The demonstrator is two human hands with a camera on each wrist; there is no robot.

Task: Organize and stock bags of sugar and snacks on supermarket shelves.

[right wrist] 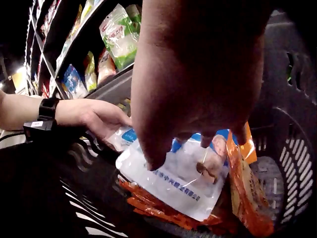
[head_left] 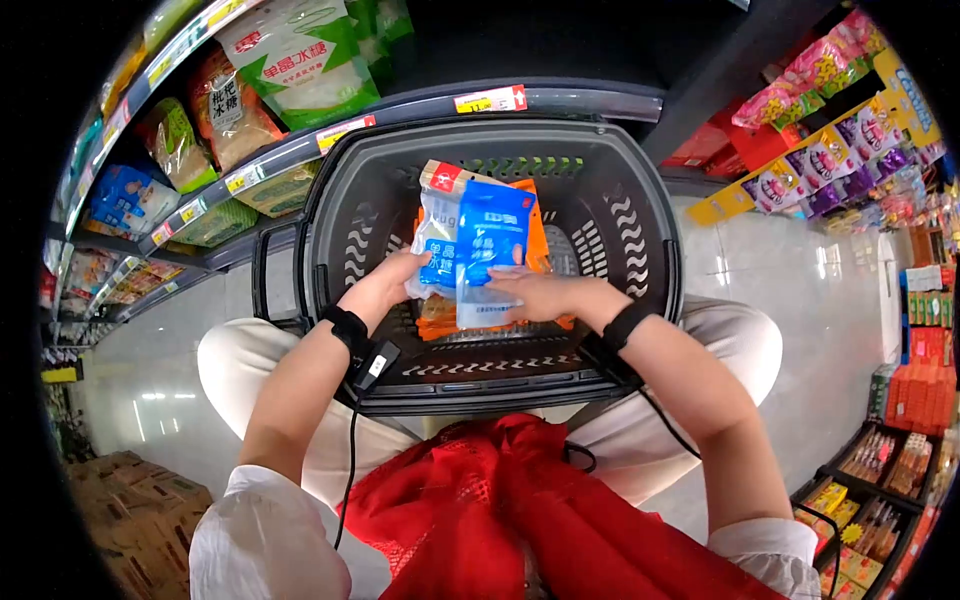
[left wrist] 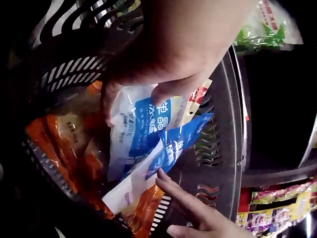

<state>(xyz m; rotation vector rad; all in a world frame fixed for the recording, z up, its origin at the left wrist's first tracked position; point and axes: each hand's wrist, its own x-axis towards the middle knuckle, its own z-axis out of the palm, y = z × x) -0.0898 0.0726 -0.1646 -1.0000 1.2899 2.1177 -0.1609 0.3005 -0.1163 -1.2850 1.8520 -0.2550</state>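
Two blue-and-white bags are held side by side over the black basket. My left hand grips the left bag, which has a red and tan top edge; in the left wrist view its thumb lies over that bag. My right hand has its fingers on the right, bluer bag, over its lower part. In the right wrist view, the right hand pinches this bag between thumb and fingers. Orange bags lie below in the basket.
Shelves with bagged goods and price tags stand to the left and ahead. Hanging snack packs are at the right, with boxed goods further down. Cardboard boxes sit at lower left. The basket stands between the person's knees.
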